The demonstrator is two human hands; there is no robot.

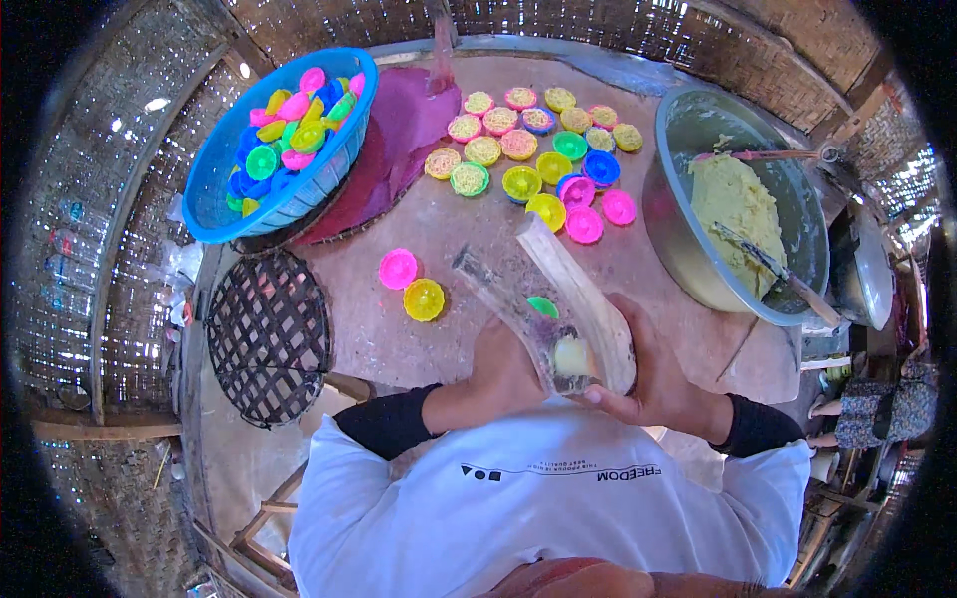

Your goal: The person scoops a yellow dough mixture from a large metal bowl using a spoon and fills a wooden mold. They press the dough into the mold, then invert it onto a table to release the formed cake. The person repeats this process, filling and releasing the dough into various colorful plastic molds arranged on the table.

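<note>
My left hand (501,369) and my right hand (653,371) are both closed round a two-armed wooden press (568,274), held in front of my chest. The left is on its darker arm, the right on its pale, thick arm. Low between the arms sits a lump of pale dough (571,357), with my right thumb close beside it. Through the gap shows a small green mould (543,307). Left of the press, a pink fluted mould (398,268) and a yellow one (424,300) lie on the table. My palms are hidden.
Beyond the press stand several moulds filled with pale strands (482,150) and several unfilled ones (584,225). A blue basket of moulds (199,204) is far left, a dark woven rack (267,339) nearer. At right, a large basin (688,269) holds dough (736,214) and a knife (763,261).
</note>
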